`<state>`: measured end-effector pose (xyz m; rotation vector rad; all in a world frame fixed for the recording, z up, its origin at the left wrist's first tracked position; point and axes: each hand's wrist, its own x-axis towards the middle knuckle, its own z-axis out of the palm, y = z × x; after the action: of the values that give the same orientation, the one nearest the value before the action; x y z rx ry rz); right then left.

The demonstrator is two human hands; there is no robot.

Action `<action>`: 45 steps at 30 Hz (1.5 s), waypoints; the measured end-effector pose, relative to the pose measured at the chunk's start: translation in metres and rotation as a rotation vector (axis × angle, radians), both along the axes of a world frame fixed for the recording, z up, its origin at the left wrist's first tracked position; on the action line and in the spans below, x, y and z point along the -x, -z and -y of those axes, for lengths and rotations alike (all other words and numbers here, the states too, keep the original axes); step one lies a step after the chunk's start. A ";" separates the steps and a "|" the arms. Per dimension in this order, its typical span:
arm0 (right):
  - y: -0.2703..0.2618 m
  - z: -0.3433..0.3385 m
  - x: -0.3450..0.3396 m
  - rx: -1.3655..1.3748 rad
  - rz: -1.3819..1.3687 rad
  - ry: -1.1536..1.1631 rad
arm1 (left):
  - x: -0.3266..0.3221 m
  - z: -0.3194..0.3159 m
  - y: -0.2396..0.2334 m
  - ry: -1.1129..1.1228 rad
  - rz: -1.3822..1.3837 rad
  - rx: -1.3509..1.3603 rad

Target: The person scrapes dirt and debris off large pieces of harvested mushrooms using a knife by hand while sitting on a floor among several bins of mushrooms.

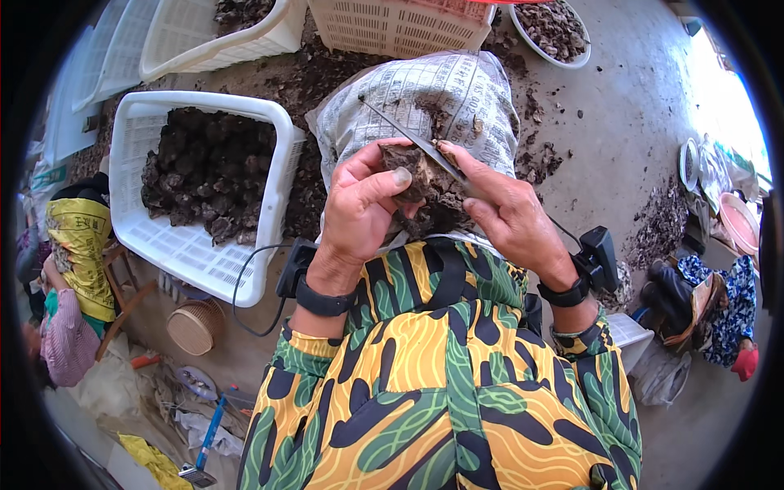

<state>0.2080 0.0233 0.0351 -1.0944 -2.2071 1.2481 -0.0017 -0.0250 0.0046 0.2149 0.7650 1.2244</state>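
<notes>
Between the thumb and fingers of my left hand [361, 211] is a dark brown, rough lump [401, 162], perhaps a dried fungus or root. My right hand [514, 211] grips a knife [398, 125]; its thin blade slants up to the left across the lump, and its handle is hidden by the hand. Over my lap lies a pale woven sack [367, 119] bearing printed writing, strewn with dark crumbs and flakes. Left of it, a white plastic basket [278, 184] holds many similar dark lumps [211, 159], heaped toward its far side.
Beyond the sack stand a cream slatted crate [398, 30] and another white basket [245, 46]. A round basin [585, 55] of brown pieces is at upper right. Dark scraps [539, 162] litter the floor. People sit at far left [70, 343] and far right [729, 306].
</notes>
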 end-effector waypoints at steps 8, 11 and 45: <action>-0.008 -0.024 -0.021 0.040 0.146 0.386 | 0.013 0.006 0.006 -0.012 0.168 0.054; -0.008 -0.019 -0.012 -0.072 -0.013 0.160 | 0.007 0.002 0.004 -0.077 0.181 0.040; 0.002 0.005 0.004 -0.179 0.031 -0.096 | 0.019 0.001 0.009 0.113 0.311 0.036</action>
<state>0.2040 0.0180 0.0327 -0.9542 -2.3671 1.0529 -0.0210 -0.0262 -0.0047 0.0350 0.4969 1.1028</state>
